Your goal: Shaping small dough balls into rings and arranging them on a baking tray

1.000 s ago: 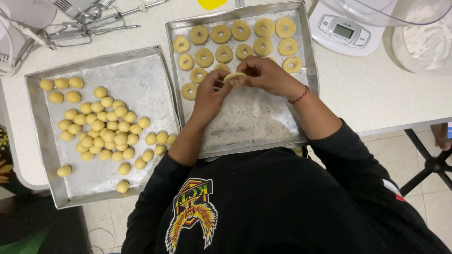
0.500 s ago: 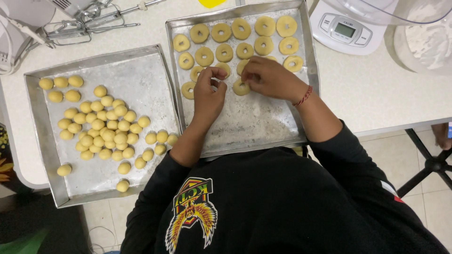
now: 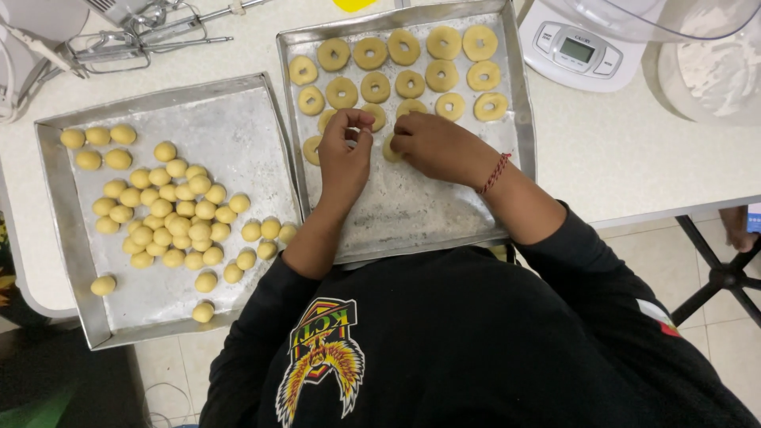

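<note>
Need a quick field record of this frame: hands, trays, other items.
left hand: fingers pinched over a dough ring on right tray
right hand: on a dough piece, mostly hidden
right tray: rows of dough rings
left tray: dough balls
other: kitchen scale, mixer beaters

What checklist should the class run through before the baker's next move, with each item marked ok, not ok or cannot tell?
1. Left hand over the ring tray: ok.
2. Right hand touching a dough piece: ok.
3. Free floured space on that tray: ok.
4. Dough rings in rows, apart: ok.
5. Dough balls left on the other tray: ok.
6. Left hand holding dough: cannot tell.
</note>
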